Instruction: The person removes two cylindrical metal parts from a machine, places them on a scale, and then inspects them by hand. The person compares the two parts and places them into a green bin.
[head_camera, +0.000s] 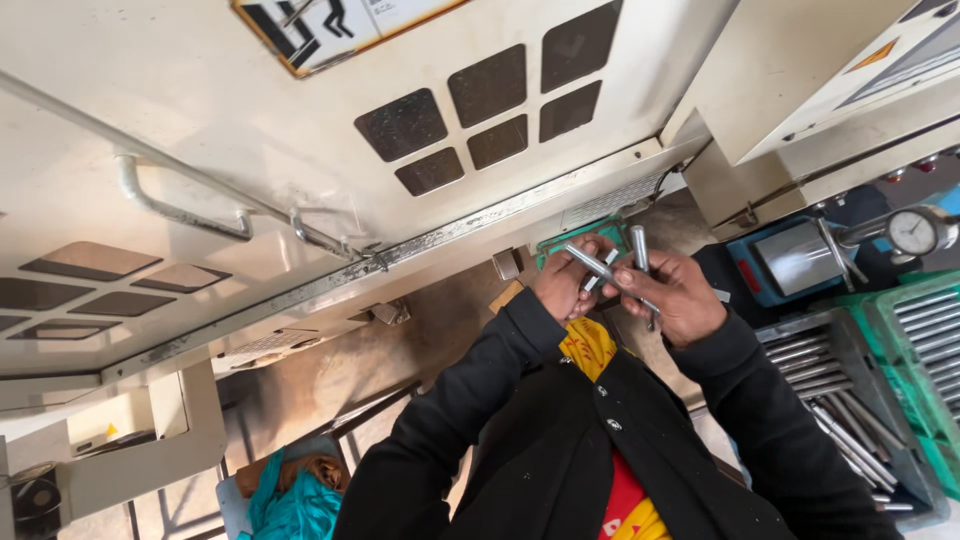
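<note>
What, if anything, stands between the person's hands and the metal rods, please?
Nothing visible does: the left hand and right hand already grip the metal rods, which cross between them in front of the person's chest.

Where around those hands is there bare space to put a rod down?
Bare brown surface lies between the machine door and the left sleeve. It is crowded to the right: grey tray and green crate hold rods. Both hands hold rods.

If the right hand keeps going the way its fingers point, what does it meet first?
Probably the left hand: the right hand, holding metal rods, points its fingers toward it, almost touching. Depth is uncertain.
</note>
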